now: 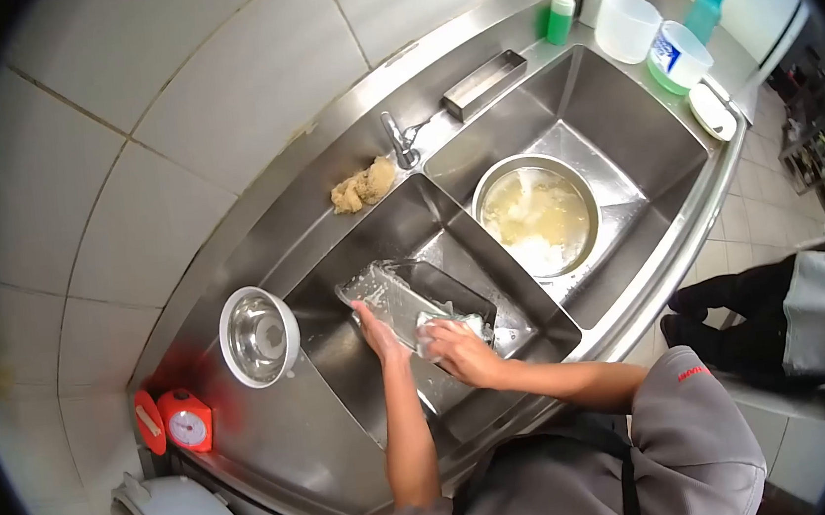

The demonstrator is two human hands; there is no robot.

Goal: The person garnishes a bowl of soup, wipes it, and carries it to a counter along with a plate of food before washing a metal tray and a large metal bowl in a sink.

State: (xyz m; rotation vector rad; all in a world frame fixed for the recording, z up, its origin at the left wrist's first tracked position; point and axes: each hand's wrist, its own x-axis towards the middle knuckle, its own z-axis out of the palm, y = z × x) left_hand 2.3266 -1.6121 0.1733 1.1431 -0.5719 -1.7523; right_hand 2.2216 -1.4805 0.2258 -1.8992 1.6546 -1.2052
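Left basin: the left basin (345,383) of the double stainless steel sink holds a clear rectangular plastic tray (386,290); the left hand (375,333) grips its near edge, and the right hand (461,352) presses a pale crumpled cloth (450,319) on it.
Right basin: the right basin (618,119) holds a round steel pot (579,182).
Back ledge: a steel tap (399,142) stands behind the divider, with a yellow lumpy sponge (363,185) to its left and a rectangular steel box (483,84) to its right.
Left counter: a small round steel bowl (230,320) sits beside the left basin, with a red kitchen scale (187,418) further left.
Far right: a white plastic jug (627,26) stands beyond the right basin.

The right hand (461,352) hides most of the cloth (477,325) it presses.
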